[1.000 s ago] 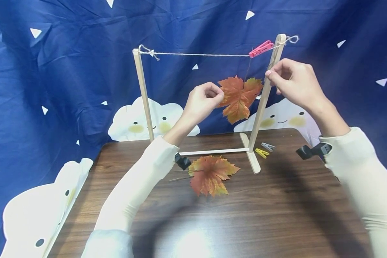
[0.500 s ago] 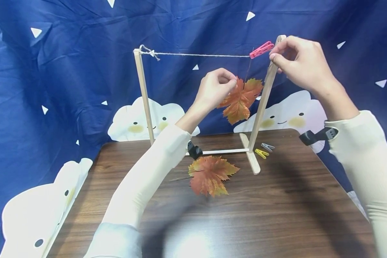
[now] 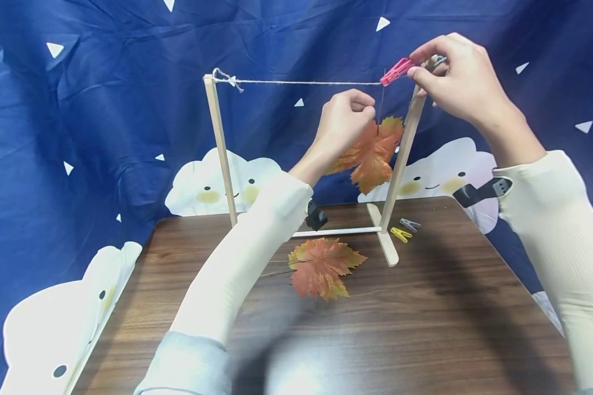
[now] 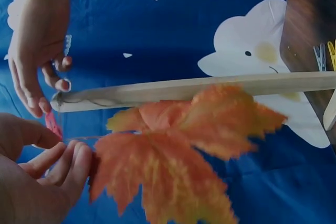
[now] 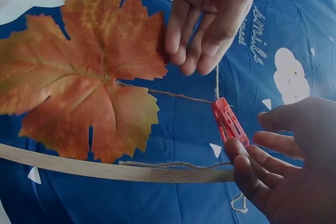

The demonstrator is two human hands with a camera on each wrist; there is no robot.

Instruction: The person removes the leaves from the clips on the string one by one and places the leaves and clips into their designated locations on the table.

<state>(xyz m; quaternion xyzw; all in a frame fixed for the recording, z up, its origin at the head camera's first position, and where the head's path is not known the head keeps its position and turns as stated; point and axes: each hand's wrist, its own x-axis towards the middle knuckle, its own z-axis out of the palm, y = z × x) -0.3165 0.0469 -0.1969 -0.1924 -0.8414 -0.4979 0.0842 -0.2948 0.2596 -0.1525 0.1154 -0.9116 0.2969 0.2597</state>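
A pink clothespin (image 3: 397, 72) grips the string (image 3: 306, 83) near the right post, and the stem of an orange maple leaf (image 3: 375, 153) hangs from it. My right hand (image 3: 462, 77) holds the clothespin's handle end between thumb and fingers. My left hand (image 3: 347, 118) hovers in front of the leaf, close to its stem and upper edge. In the right wrist view, the left fingers (image 5: 194, 51) are loosely bent beside the leaf with nothing visible between them. A second maple leaf (image 3: 323, 269) lies on the table.
The wooden frame has a left post (image 3: 219, 142), a right post (image 3: 405, 148) and a thin crossbar (image 3: 338, 231). Beside its right foot (image 3: 387, 249) lie a yellow clothespin (image 3: 401, 235) and a grey clothespin (image 3: 410, 225). A blue cloth with clouds hangs behind the table (image 3: 425, 329).
My right hand has risen along the right post to the pink clothespin and taken hold of it. My left hand has moved up and right towards the leaf's stem. The hanging leaf has turned slightly.
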